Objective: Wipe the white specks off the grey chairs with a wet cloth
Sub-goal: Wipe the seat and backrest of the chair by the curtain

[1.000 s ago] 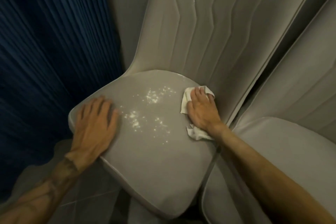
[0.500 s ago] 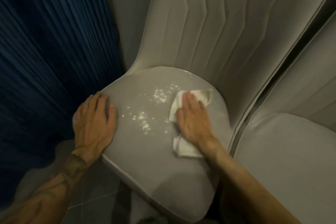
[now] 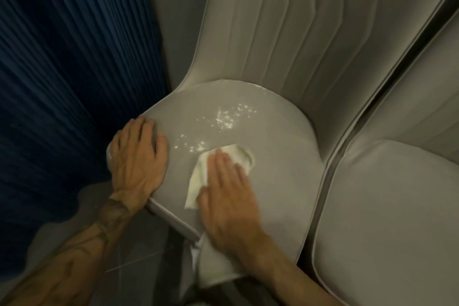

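Closest to the camera, 2 bare forearms reach in from the bottom edge, the left one with dark tattoo marks near the wrist. The right hand lies flat, fingers straight and together, palm pressed down on a crumpled white cloth on the front half of the seat. It isn't gripping anything, just pinning the cloth under the palm; the cloth pokes out past the fingertips and on the thumb side, and the hand looks a bit motion-blurred. The left hand is open too, fingers spread and draped over the left front edge of the smooth grey padded chair seat, resting on it rather than holding it.

Just beyond the cloth sits 1 loose patch of white specks, touching its far edge. A second, denser patch of specks lies further back toward the middle of the seat.

Behind that rises the grey chair back with wavy vertical stitched channels, with a small white smear near the top edge. A second grey chair stands just beside it on the right. On the left hangs a dark blue pleated curtain, reaching down to a grey tiled floor.
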